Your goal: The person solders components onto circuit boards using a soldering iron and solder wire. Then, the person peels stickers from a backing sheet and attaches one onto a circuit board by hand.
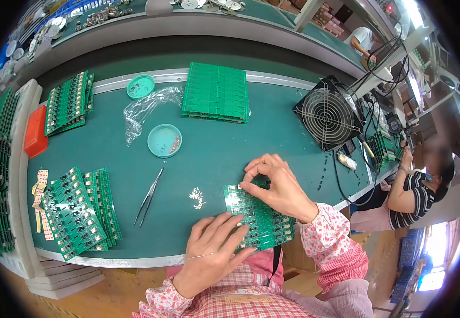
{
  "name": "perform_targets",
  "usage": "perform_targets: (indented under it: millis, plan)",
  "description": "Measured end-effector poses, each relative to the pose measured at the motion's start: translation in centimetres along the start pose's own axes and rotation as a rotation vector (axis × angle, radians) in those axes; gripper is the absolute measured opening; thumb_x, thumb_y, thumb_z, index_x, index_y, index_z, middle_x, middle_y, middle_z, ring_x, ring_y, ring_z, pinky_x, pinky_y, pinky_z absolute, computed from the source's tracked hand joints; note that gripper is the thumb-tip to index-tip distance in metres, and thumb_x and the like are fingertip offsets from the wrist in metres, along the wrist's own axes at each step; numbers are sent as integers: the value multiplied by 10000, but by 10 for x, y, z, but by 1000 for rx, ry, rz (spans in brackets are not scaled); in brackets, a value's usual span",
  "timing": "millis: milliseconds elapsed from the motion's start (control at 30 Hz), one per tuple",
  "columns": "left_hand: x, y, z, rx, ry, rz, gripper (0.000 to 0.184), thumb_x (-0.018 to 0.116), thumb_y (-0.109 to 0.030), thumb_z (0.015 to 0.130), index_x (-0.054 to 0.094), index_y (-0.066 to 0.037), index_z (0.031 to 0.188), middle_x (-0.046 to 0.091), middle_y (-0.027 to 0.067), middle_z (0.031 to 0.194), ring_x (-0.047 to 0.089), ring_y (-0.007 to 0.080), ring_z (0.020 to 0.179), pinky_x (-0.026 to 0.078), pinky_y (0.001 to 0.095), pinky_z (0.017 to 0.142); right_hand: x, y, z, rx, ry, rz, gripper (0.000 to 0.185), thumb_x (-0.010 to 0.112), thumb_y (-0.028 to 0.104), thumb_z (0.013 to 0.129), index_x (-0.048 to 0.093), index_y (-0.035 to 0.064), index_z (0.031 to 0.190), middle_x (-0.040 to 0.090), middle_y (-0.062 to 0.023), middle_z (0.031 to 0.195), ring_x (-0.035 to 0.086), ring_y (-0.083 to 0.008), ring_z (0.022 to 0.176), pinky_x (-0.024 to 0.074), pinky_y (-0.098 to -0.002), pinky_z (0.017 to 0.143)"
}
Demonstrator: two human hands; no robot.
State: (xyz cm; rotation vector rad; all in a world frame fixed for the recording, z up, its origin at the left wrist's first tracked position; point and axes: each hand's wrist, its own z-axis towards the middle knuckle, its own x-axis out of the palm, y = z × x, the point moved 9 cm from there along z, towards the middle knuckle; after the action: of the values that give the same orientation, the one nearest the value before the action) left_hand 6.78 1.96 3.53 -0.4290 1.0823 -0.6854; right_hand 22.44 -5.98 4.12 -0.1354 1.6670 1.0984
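Observation:
A green circuit board panel (262, 220) lies at the bench's front edge, rows of small parts across it. My left hand (214, 249) rests with fingers spread, the fingertips on the panel's left side. Over the panel's far left corner, my right hand (277, 183) pinches with thumb and index finger; whatever is between them is too small to make out. Tiny white parts (196, 198) are scattered left of the panel. Farther left lie metal tweezers (149, 197), untouched. A round teal dish (165, 140) with small parts in it sits beyond them.
Stacked green boards (215, 93) stand at the back, more boards (76, 212) at left. Plastic wrap (148, 114) lies beside another teal dish (140, 86). A red box (36, 132) sits far left. A fan (328, 114) with cables stands right, near a co-worker (413, 188).

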Motion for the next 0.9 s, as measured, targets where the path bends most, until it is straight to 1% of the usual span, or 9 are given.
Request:
perform_targets:
  millis: [133, 233, 267, 367, 467, 567, 900]
  plan:
    - [2, 0, 2, -19, 50, 6, 516, 856, -381, 741, 692, -88, 1132, 647, 72, 1264, 603, 274, 1189, 409, 438, 1009, 1, -1, 1, -2, 0, -10, 130, 764, 216, 850, 729, 93, 873, 637, -40, 1032, 538, -245, 1024, 383, -383, 912]
    - [3, -1, 2, -16, 55, 32, 543, 859, -408, 729, 690, -93, 1138, 645, 70, 1263, 600, 270, 1192, 409, 440, 1009, 1, 1, 1, -19, -18, -14, 125, 768, 213, 841, 732, 96, 866, 627, -38, 1017, 532, -241, 1015, 376, -377, 908]
    - [4, -1, 2, -17, 53, 39, 544, 860, -409, 727, 690, -93, 1136, 647, 69, 1259, 599, 268, 1192, 409, 440, 1008, 1, 2, 1, -25, -29, -16, 122, 769, 211, 838, 733, 97, 863, 624, -38, 1014, 531, -240, 1011, 373, -375, 906]
    - [5, -1, 2, -14, 59, 60, 547, 864, -412, 721, 691, -93, 1131, 651, 66, 1248, 599, 265, 1190, 409, 440, 1006, 4, -3, 0, 26, 6, 7, 127, 780, 210, 836, 733, 101, 879, 612, -35, 1045, 517, -236, 1059, 360, -378, 981]
    - [7, -2, 3, -14, 76, 84, 549, 868, -413, 716, 691, -92, 1125, 654, 68, 1242, 602, 265, 1187, 407, 441, 1003, 4, -4, -1, 24, -8, 19, 124, 786, 210, 823, 735, 107, 870, 606, -21, 1039, 508, -223, 1036, 357, -363, 950]
    - [8, -2, 4, -15, 88, 103, 555, 876, -412, 706, 691, -91, 1119, 657, 73, 1238, 606, 268, 1184, 404, 443, 1003, 3, -5, -2, -37, -95, 32, 132, 789, 220, 794, 731, 109, 836, 583, -16, 967, 518, -221, 987, 362, -368, 872]
    - [11, -6, 5, -18, 99, 155, 573, 900, -395, 680, 691, -89, 1117, 670, 82, 1229, 632, 286, 1150, 413, 452, 990, 4, -11, -6, -59, -213, 68, 113, 765, 192, 761, 710, 97, 788, 572, -23, 950, 513, -228, 988, 364, -385, 884]
